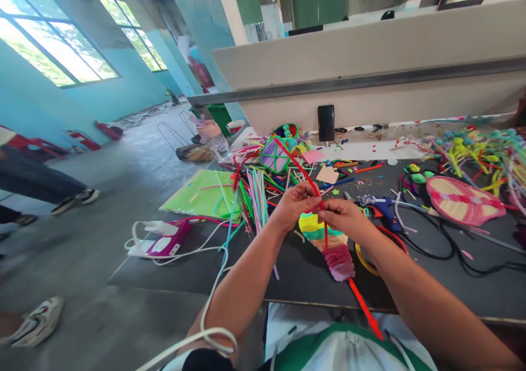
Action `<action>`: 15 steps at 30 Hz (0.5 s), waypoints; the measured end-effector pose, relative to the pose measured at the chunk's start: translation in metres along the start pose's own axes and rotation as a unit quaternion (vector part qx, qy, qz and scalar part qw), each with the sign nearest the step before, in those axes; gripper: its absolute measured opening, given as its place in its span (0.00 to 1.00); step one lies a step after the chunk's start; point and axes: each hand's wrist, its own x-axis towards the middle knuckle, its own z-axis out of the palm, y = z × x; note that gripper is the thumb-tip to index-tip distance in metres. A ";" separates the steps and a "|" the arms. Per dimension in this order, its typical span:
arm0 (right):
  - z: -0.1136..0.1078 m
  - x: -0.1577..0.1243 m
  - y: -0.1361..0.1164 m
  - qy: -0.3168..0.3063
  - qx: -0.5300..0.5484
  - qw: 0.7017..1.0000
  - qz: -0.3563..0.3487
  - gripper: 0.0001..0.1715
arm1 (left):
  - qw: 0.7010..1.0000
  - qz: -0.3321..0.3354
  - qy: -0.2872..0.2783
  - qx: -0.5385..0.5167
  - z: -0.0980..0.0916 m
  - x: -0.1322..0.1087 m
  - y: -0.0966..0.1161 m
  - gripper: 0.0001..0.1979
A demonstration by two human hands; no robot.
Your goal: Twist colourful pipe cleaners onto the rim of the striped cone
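Dark table point(299, 275): two hands point(295, 205) pinch one red stem point(304, 171) (one phone point(326, 123) behind).

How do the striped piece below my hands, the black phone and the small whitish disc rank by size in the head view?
Striped piece, its top partly behind your right fingers
Black phone, which stands farther away, so this is apparent size only
Whitish disc
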 end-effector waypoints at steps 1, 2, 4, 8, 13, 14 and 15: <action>-0.003 0.000 0.000 0.027 0.006 1.000 0.010 0.14 | 0.999 -0.007 -0.008 0.034 0.001 0.001 -0.001 0.11; -0.008 0.001 0.000 0.067 0.019 0.998 0.011 0.15 | 0.996 -0.017 -0.004 0.083 0.000 0.001 -0.004 0.13; -0.019 0.002 -0.001 0.158 0.066 0.985 -0.014 0.15 | 0.974 -0.046 0.035 0.219 -0.005 0.002 -0.011 0.15; -0.038 0.005 -0.004 0.294 0.145 0.941 -0.085 0.14 | 0.890 -0.137 0.058 0.432 -0.020 0.004 -0.031 0.18; -0.043 0.007 -0.002 0.324 0.161 0.925 -0.111 0.15 | 0.851 -0.122 0.035 0.509 -0.027 0.007 -0.043 0.24; -0.043 0.007 -0.001 0.326 0.163 0.925 -0.111 0.15 | 0.843 -0.117 0.040 0.523 -0.028 0.007 -0.043 0.24; -0.043 0.007 -0.001 0.328 0.165 0.924 -0.110 0.15 | 0.839 -0.121 0.043 0.529 -0.029 0.007 -0.043 0.25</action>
